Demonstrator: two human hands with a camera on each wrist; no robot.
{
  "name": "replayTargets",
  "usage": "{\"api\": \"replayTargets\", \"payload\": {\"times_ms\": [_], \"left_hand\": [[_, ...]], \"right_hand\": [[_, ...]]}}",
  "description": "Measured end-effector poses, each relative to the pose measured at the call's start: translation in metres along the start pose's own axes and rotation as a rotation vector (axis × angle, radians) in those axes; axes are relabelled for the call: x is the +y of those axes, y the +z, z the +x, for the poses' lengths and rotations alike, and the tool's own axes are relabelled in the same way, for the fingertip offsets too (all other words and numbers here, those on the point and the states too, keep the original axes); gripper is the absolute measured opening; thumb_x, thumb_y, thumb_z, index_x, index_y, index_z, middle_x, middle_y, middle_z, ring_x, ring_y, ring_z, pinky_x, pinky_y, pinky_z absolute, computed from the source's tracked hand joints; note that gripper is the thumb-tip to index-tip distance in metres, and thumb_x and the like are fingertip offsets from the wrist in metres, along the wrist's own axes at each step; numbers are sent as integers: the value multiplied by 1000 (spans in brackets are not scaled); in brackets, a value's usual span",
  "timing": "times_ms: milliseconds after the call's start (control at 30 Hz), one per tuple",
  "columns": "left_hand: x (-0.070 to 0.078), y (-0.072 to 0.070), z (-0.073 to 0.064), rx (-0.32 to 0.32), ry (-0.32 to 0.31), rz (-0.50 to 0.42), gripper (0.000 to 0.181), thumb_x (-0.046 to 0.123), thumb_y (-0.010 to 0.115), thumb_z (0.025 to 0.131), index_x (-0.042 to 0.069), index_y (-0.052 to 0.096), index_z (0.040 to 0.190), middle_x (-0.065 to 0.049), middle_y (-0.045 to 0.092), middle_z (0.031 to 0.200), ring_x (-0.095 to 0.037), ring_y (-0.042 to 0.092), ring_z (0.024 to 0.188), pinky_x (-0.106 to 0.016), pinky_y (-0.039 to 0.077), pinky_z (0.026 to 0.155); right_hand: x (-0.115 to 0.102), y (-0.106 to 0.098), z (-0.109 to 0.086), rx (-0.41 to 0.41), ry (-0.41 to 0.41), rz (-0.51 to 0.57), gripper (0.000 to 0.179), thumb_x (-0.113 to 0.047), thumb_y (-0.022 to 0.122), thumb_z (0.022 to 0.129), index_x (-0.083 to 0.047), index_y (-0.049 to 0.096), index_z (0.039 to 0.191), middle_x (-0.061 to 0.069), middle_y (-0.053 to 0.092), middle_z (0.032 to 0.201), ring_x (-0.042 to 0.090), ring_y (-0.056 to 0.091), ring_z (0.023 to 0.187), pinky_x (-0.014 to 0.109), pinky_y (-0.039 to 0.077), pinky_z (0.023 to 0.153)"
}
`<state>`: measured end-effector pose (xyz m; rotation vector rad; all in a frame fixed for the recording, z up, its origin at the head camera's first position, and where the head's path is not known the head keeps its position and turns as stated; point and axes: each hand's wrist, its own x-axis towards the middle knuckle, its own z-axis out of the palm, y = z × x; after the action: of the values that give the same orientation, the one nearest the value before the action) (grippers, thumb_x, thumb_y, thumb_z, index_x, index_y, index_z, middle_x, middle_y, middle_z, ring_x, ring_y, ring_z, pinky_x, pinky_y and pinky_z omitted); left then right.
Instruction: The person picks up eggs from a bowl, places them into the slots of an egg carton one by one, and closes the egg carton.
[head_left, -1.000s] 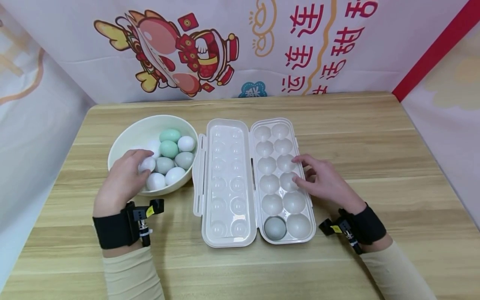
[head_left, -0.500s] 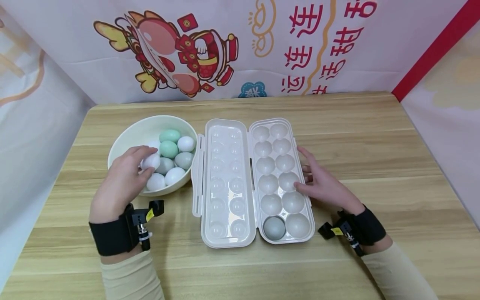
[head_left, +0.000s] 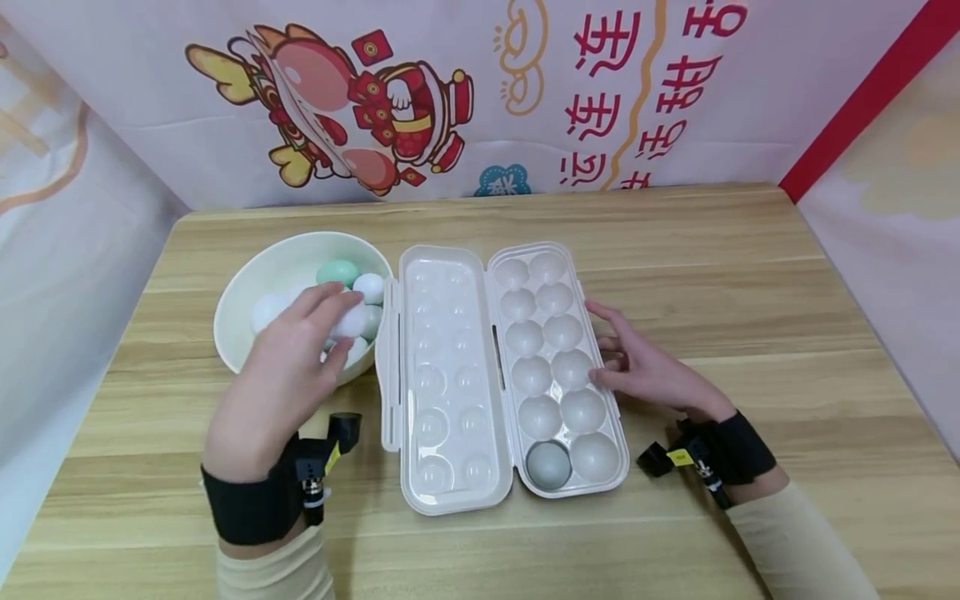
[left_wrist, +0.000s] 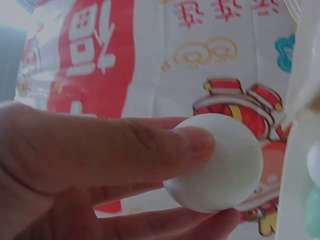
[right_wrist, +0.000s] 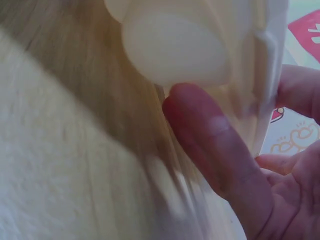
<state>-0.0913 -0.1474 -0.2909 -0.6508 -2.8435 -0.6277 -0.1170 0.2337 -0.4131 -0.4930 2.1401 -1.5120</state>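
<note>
My left hand [head_left: 288, 375] pinches a white egg [left_wrist: 225, 162] between thumb and fingers, above the front right part of a cream bowl [head_left: 238, 279]. Under and beside it in the bowl lie several white, grey-blue and green eggs [head_left: 337, 272], partly hidden by the hand. An open white egg box [head_left: 442, 333] lies in the middle of the table, its lid half on the left. One grey-blue egg [head_left: 549, 465] sits in the nearest left cup; the other cups are bare. My right hand [head_left: 648, 362] grips the box's right edge, thumb [right_wrist: 225, 145] against the outer side.
The bowl's right rim stands close to the lid's handle flap [head_left: 390, 358]. A wooden table [head_left: 712, 250] carries everything. Behind it hangs a printed cloth [head_left: 300, 33] with red writing and a cartoon figure.
My left hand has lifted the white egg and moved right across the bowl. The box has shifted slightly left and nearer. My right fingers have moved from over the cups to the box's edge.
</note>
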Motion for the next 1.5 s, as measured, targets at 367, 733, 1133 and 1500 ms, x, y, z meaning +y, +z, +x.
{"api": "replayTargets", "payload": {"times_ms": [367, 733, 1133, 1500], "left_hand": [[61, 12, -3, -23, 220, 19, 44, 2, 67, 78, 0, 54, 120, -27, 51, 127, -38, 50, 114, -51, 46, 91], [107, 37, -10, -58, 401, 153, 41, 5, 64, 77, 6, 55, 117, -20, 53, 122, -31, 53, 108, -37, 54, 81], [154, 87, -28, -37, 693, 386, 23, 11, 49, 85, 11, 56, 107, -3, 55, 101, -12, 53, 74, -18, 44, 43], [159, 121, -30, 3, 690, 475, 19, 15, 47, 87, 16, 59, 101, 1, 57, 94, -8, 52, 70, -17, 39, 40]], "right_hand": [[2, 1, 2, -27, 62, 42, 85, -11, 60, 87, -38, 2, 144, 29, 39, 135, 33, 58, 103, 43, 53, 79], [2, 4, 4, -27, 61, 76, 88, -8, 61, 86, -37, 1, 145, 30, 38, 135, 32, 59, 103, 43, 53, 78], [1, 6, 3, -30, 56, 128, 89, -5, 59, 87, -40, 0, 144, 29, 39, 133, 35, 59, 101, 44, 55, 71], [3, 6, 4, -32, 59, 123, 89, -5, 59, 87, -40, 0, 144, 29, 37, 135, 35, 57, 104, 43, 55, 73]]}}
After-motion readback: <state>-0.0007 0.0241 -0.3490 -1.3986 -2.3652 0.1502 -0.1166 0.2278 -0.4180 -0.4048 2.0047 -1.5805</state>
